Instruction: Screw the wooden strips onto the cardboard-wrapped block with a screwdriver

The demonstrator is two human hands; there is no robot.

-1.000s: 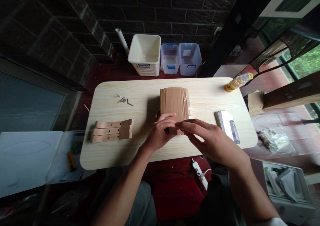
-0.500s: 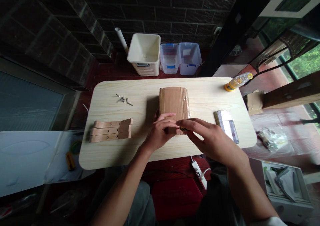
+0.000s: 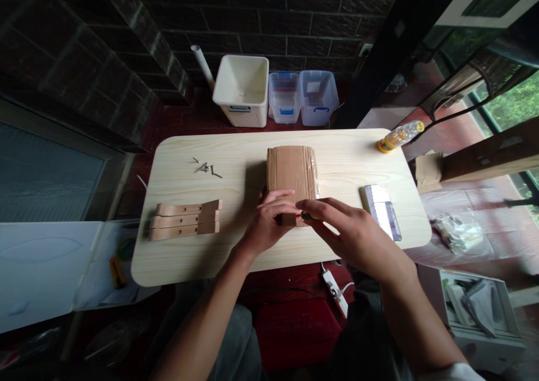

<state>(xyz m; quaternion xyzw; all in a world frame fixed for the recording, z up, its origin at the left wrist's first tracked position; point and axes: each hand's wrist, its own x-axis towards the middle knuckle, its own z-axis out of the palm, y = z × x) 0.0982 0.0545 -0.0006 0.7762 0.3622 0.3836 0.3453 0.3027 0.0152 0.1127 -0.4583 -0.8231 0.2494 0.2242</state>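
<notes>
On the near end of a cardboard box [image 3: 291, 170], my left hand [image 3: 269, 223] is closed around a small wooden piece [image 3: 289, 219]; its square end faces me and the rest is hidden by my fingers. My right hand [image 3: 343, 223] pinches a short yellow-and-black tool [image 3: 309, 216], which looks like a stubby screwdriver, beside the wood. Its tip is hidden. Left of my hands, three shaped wooden pieces with holes [image 3: 185, 221] lie side by side. Beyond them is a small pile of loose screws [image 3: 206, 168].
The pale table [image 3: 236, 145] carries a plastic bottle [image 3: 400, 136] at its far right corner and a flat grey-and-white case [image 3: 381, 212] nearer me. Behind it stand a cream bin [image 3: 242, 89] and two clear tubs [image 3: 319, 97]. A power strip [image 3: 336, 293] lies below the front edge.
The fingers of my right hand have shifted slightly on the tool, showing a bit more of it. Otherwise both hands, the wooden piece and the box keep their places.
</notes>
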